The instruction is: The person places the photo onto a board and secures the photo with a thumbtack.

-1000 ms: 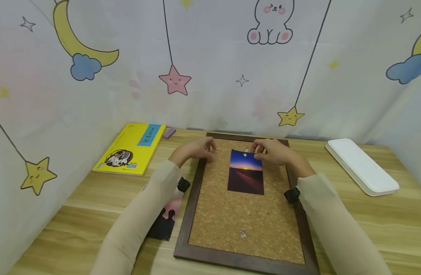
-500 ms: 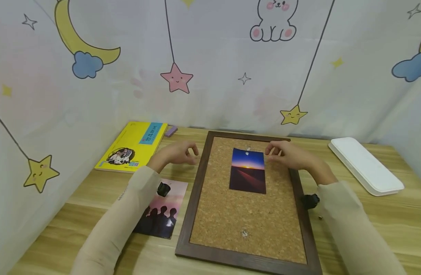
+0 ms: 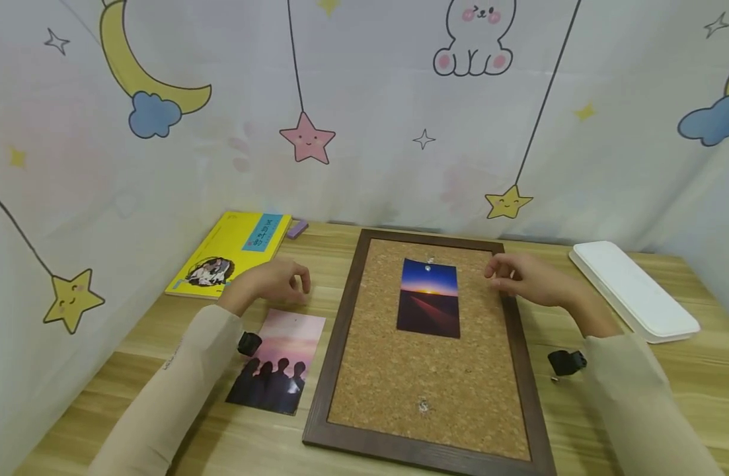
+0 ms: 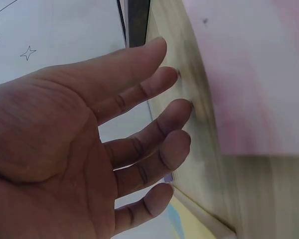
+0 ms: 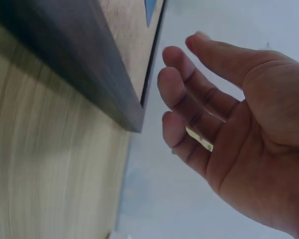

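A cork board (image 3: 382, 377) in a dark brown frame lies on the table. Near its top a sunset photo (image 3: 428, 311) is fixed by a clear pin (image 3: 427, 268). My left hand (image 3: 275, 281), fingers loosely bent and holding nothing, hovers just above a pink photo with dark silhouettes (image 3: 281, 350) left of the board. In the left wrist view that hand (image 4: 84, 134) is empty beside the pink photo (image 4: 259, 79). My right hand (image 3: 527, 281) hovers over the board's upper right edge. Seen from the right wrist, it (image 5: 249, 119) is empty too, near the frame (image 5: 84, 55).
A yellow book (image 3: 221, 248) and a purple eraser-like block (image 3: 297, 229) lie at the back left. The white case (image 3: 634, 291) is at the right. A clear pin (image 3: 423, 406) sits low on the cork; a tiny object (image 3: 555, 379) lies right of the frame.
My left hand has moved left off the board towards the pink photo. My right hand has drawn away to the right from the sunset photo, which stays on the cork.
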Motion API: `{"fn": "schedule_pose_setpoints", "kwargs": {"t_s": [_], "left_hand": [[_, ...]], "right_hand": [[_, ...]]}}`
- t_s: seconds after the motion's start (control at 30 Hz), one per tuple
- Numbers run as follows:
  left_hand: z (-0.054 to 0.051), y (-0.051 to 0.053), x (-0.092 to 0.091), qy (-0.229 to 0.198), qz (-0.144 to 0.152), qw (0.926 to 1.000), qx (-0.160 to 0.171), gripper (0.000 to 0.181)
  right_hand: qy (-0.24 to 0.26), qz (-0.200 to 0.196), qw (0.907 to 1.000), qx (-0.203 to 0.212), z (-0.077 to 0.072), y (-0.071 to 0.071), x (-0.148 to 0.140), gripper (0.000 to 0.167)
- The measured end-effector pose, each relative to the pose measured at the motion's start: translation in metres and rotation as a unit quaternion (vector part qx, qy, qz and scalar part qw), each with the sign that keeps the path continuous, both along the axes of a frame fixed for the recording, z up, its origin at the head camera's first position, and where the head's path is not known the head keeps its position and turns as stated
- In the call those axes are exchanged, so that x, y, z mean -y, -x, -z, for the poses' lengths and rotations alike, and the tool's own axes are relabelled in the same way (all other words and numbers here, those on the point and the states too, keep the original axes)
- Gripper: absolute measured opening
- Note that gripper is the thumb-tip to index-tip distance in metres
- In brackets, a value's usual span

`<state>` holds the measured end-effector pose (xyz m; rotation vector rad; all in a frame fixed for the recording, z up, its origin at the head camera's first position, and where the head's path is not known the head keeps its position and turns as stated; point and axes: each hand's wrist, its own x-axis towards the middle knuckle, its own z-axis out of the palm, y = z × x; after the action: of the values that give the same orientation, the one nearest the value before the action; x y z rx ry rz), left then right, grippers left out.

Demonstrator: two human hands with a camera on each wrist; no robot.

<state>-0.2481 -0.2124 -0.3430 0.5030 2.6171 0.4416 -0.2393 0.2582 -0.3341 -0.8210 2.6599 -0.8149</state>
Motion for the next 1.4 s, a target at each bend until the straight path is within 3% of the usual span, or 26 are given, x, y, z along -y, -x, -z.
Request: {"fn": "schedule_pose_setpoints", "kwargs": {"t_s": [0.33,0.53,0.8,0.97,1.2,1.4], "left_hand": [[0.001,-0.017,0.020,-0.048,0.012,0.9974,0.053,0.030],[0.003,-0.026,0.035,-0.053,0.051,0.9966,0.037,0.037],[0.007,-0.036,0.039,-0.043,0.054,0.9975,0.019,0.046],[0.010,-0.039,0.037,-0.055,0.041,0.9974,0.025,0.043],[0.011,-0.038,0.037,-0.082,0.090,0.9924,0.013,0.037],[0.005,-0.037,0.043,-0.075,0.097,0.9924,0.008,0.021]], "right_hand": [[-0.039,-0.005,0.9992,-0.004,0.004,-0.019,-0.019,0.013],[-0.048,-0.016,0.9986,0.014,-0.001,-0.028,-0.026,0.010],[-0.027,-0.071,0.9969,0.018,0.006,-0.047,-0.048,0.011],[-0.027,-0.084,0.9951,0.046,0.011,-0.060,-0.056,0.009],[0.003,-0.108,0.9870,0.119,0.019,-0.072,-0.065,0.005],[0.042,-0.120,0.9803,0.151,0.026,-0.079,-0.065,0.006]]}}
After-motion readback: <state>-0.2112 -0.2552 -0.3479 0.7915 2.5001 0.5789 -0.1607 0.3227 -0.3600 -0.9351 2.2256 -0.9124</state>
